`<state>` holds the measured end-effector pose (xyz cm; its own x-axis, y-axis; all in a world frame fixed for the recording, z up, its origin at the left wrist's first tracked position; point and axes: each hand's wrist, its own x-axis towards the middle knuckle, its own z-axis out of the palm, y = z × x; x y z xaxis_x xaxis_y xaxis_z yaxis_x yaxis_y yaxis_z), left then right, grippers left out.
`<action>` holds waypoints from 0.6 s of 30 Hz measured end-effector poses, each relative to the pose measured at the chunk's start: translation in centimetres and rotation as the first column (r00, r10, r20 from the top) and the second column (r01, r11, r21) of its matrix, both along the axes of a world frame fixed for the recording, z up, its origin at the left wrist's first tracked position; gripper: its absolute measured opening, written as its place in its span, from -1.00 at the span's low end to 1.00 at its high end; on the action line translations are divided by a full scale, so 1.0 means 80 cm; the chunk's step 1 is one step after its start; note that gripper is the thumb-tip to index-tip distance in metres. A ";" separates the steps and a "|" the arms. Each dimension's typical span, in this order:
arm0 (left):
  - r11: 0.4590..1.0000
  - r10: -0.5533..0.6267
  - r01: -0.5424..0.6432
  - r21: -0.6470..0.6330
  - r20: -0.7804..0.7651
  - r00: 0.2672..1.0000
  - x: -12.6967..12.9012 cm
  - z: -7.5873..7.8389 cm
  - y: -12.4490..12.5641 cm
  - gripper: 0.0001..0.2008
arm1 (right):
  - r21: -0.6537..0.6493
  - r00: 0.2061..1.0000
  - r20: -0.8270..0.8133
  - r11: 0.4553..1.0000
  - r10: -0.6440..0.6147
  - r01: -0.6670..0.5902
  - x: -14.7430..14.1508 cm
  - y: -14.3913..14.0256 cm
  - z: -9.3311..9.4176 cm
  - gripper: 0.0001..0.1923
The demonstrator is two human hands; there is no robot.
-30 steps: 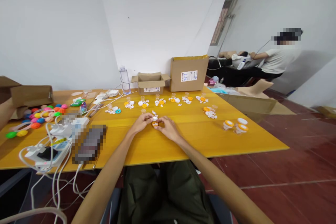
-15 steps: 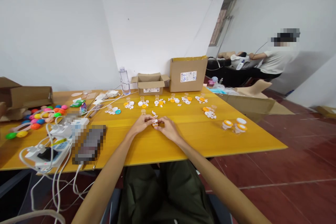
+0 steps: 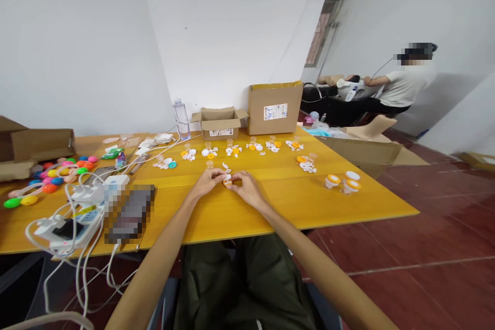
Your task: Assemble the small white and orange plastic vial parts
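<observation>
My left hand (image 3: 207, 180) and my right hand (image 3: 247, 188) meet over the middle of the yellow table (image 3: 270, 206), fingertips pinched together on a small white and orange plastic piece (image 3: 228, 179). A few tiny white parts (image 3: 226, 167) lie just beyond my fingers. Further back, a row of small heaps of white and orange parts (image 3: 232, 150) runs across the table, each beside a little clear cup. Three finished orange-and-white capped pots (image 3: 342, 182) stand to the right.
Two cardboard boxes (image 3: 247, 113) and a water bottle (image 3: 180, 117) stand at the far edge. Colourful plastic balls (image 3: 50, 178), power strips with white cables (image 3: 73, 211) and a blurred dark item crowd the left. A person sits at a desk at the far right (image 3: 402, 87).
My hands stay pinched together at the same spot; the white part now covers the orange piece that showed between my fingers a second ago. The view has drifted slightly.
</observation>
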<state>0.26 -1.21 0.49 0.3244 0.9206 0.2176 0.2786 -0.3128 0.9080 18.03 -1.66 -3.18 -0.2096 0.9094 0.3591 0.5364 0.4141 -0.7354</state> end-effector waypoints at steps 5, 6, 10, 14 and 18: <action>0.999 -0.027 0.027 -0.022 0.012 1.000 0.001 -0.002 0.001 -0.76 | -0.025 1.000 -0.013 1.000 -0.001 0.001 0.000 0.002 0.000 -0.92; 0.999 -0.030 0.030 -0.027 0.011 0.999 0.001 -0.002 0.001 -0.75 | -0.027 1.000 -0.015 1.000 0.000 0.000 0.000 0.002 0.000 -0.92; 0.999 -0.041 0.041 -0.031 0.012 0.999 0.001 -0.001 -0.001 -0.73 | -0.028 1.000 -0.028 1.000 0.002 -0.003 0.001 0.003 -0.001 -0.92; 0.999 -0.037 0.038 -0.026 0.021 0.999 0.001 -0.002 0.000 -0.75 | -0.033 0.999 -0.039 0.999 0.012 -0.013 0.001 0.003 0.000 -0.93; 0.999 -0.040 0.040 -0.018 0.034 0.999 0.001 -0.005 0.002 -0.74 | -0.038 0.999 -0.048 0.999 0.019 -0.021 0.002 0.003 0.000 -0.93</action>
